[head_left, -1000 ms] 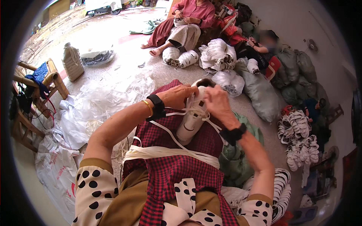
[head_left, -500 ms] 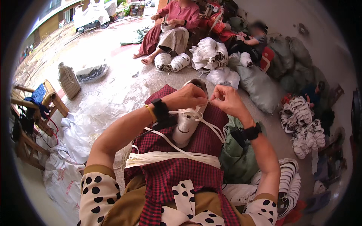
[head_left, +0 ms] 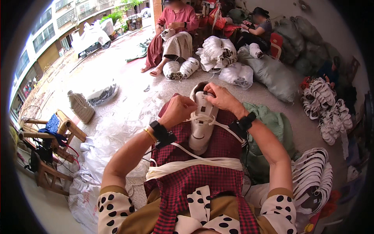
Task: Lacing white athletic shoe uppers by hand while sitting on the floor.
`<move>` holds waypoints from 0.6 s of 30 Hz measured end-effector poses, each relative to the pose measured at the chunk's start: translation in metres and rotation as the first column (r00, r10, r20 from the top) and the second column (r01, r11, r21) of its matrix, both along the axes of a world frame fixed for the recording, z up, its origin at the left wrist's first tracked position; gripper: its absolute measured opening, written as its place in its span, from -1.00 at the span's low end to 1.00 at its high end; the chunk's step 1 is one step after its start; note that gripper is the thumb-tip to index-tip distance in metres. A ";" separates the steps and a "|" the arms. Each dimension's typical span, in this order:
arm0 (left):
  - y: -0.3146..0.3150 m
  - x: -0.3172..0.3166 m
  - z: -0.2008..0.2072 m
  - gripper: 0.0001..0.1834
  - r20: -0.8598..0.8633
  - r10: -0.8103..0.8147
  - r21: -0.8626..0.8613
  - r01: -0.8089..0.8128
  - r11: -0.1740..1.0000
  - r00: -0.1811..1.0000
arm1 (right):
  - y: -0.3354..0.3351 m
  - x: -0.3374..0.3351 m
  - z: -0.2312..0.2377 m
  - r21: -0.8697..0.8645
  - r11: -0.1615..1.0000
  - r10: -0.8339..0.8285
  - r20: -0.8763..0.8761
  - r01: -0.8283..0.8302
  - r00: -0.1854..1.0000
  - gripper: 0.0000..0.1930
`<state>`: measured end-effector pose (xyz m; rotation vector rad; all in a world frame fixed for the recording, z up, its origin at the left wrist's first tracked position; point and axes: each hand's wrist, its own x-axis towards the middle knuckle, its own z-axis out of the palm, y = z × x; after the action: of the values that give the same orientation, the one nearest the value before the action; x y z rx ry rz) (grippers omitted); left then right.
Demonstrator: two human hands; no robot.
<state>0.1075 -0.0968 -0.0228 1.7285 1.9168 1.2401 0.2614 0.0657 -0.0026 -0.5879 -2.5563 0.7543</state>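
A white shoe rests on a checked apron. Left hand, nine o'clock: bunched together, contents unclear. Right hand, one o'clock, pinches the tongue.

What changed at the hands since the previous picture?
The left hand drew back to the left edge of the white laced shoe; the right hand moved onto its tongue. The shoe and flat cream lace bundle stayed on the checked red-black apron.

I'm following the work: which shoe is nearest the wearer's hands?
The whitish shoe on the checked apron, right hand at its tongue, left hand by its laces; the stacked shoes, lower right, and heaped shoes, far right, lie apart.
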 end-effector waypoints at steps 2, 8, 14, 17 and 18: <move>0.001 0.003 -0.008 -0.83 -0.017 0.018 0.033 -0.018 0.999 1.000 | 0.007 -0.003 -0.009 0.020 0.999 0.036 -0.064 -0.035 0.997 -0.64; 0.007 0.014 -0.019 -0.85 -0.076 0.051 0.138 -0.040 0.990 0.996 | 0.014 -0.001 -0.019 -0.486 0.860 0.044 -0.228 -0.153 0.973 -0.64; 0.014 0.018 -0.025 -0.87 -0.189 0.000 0.213 0.041 0.976 0.982 | 0.013 -0.003 -0.020 -0.399 0.911 0.015 -0.224 -0.106 0.975 -0.60; 0.016 0.021 -0.026 -0.88 -0.096 -0.028 0.196 0.046 0.980 0.995 | 0.014 -0.002 -0.021 -0.374 0.919 0.038 -0.227 -0.123 0.973 -0.58; 0.016 0.022 -0.026 -0.88 0.025 -0.039 0.181 0.034 0.983 0.999 | 0.014 -0.002 -0.022 -0.386 0.913 0.046 -0.219 -0.130 0.975 -0.58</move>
<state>0.1292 -0.0804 -0.0492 1.8132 1.7965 1.4572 0.2598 0.0801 -0.0241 -0.4854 -2.2597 1.3164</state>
